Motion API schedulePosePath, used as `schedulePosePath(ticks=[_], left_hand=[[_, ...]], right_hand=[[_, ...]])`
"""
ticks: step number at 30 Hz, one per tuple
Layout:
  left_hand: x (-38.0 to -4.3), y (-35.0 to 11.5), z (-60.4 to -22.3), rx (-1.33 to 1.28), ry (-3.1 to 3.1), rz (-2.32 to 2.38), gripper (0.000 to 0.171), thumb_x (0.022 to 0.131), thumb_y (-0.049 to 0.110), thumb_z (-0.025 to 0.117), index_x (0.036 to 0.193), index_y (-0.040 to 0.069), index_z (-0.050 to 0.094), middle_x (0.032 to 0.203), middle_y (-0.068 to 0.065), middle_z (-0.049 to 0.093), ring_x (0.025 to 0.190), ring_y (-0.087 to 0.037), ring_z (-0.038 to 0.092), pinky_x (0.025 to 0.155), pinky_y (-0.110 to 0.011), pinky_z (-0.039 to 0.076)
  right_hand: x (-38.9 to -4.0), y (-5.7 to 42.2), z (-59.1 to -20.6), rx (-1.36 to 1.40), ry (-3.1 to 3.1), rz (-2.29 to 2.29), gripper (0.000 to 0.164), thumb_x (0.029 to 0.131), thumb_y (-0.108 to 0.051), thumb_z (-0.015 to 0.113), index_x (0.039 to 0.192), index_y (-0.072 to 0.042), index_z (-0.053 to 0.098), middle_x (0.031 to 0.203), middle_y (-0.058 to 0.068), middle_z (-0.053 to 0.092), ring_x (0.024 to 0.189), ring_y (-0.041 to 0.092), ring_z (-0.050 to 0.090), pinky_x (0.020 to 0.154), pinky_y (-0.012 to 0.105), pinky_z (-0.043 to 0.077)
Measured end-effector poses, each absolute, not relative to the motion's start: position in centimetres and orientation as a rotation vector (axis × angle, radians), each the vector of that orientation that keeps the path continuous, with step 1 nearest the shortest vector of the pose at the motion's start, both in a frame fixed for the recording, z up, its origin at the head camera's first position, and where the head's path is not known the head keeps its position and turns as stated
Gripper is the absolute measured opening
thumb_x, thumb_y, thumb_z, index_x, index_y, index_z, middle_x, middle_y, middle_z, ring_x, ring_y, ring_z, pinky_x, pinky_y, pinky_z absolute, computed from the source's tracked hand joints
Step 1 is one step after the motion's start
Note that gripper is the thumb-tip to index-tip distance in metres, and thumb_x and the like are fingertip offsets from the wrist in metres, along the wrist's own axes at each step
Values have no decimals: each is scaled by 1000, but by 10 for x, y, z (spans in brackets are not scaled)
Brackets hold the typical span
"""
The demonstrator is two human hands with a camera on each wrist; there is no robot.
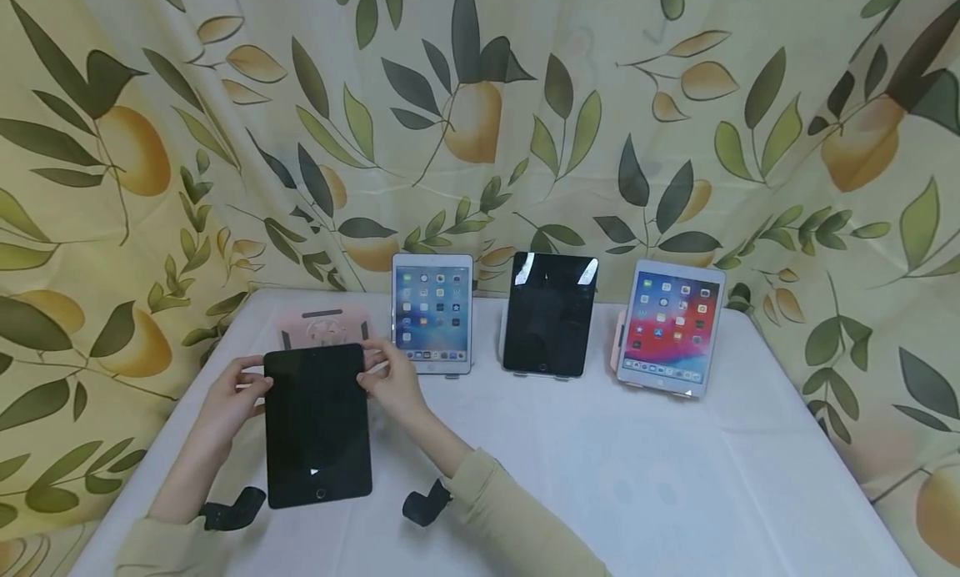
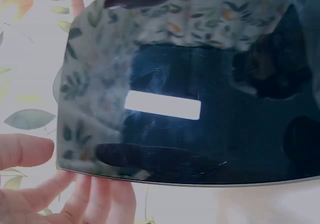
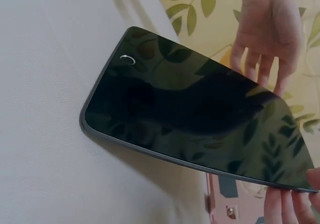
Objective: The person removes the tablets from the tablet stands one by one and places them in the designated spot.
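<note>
Between both hands is a black tablet [image 1: 318, 427], upright with its dark screen toward me and its round home button at the bottom. My left hand [image 1: 234, 398] holds its upper left edge, and my right hand [image 1: 393, 381] pinches the upper right edge between thumb and fingers. In the left wrist view the dark glass [image 2: 240, 134] mirrors the leaf pattern and a bright white strip. The right wrist view shows the tablet's home-button end close over the white cloth, with the left hand [image 3: 272, 29] on the far side. Behind it stands a pink stand [image 1: 322, 325], partly hidden.
Along the back of the white-covered table [image 1: 637, 485] stand a white tablet with a lit blue screen [image 1: 432, 310], a black tablet [image 1: 550, 314] and a white tablet with a red-blue screen [image 1: 670, 327]. A leaf-and-fruit patterned curtain [image 1: 555, 27] hangs behind.
</note>
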State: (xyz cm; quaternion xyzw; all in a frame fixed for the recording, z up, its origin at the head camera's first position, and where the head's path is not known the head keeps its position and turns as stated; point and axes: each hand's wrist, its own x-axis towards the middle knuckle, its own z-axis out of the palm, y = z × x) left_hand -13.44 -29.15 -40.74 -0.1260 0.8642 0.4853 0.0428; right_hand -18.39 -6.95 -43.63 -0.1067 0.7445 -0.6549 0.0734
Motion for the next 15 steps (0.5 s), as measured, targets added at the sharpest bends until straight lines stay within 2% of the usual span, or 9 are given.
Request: schedulePosePath(ticks=[3,6,9,15], left_hand=[[-135,-291,-408,-378,2599,1464,53,101,19,40,146,-5,27,122,-24,45,101,-22,57,88,-35,56],[-135,-290,-410,-377,2536,1470,57,102,24,36,148,-6,23,131,-29,42,115,-35,53,97,-42,51],[-136,-288,-411,-404,2475,1491,59,103,28,34,150,-5,19,139,-32,39,119,-35,50,102,-44,47],[-138,-288,-418,-450,2412,1529,60,103,26,34,150,-7,16,143,-33,35,116,-31,52,99,-39,50]], right_hand=[[-183,-68,-438,-303,2216,-1954,48,85,0,64,132,-8,56,105,13,58,70,6,57,61,22,56],[-182,-67,-441,-274,2212,-1940,48,88,-5,63,135,-7,54,109,13,59,73,6,58,66,25,58],[-182,-66,-445,-239,2201,-1938,46,89,-9,62,135,-4,54,110,15,60,80,11,62,71,28,58],[-177,-63,-451,-200,2188,-1891,46,92,-15,58,136,-3,52,117,15,64,95,17,66,77,25,57]])
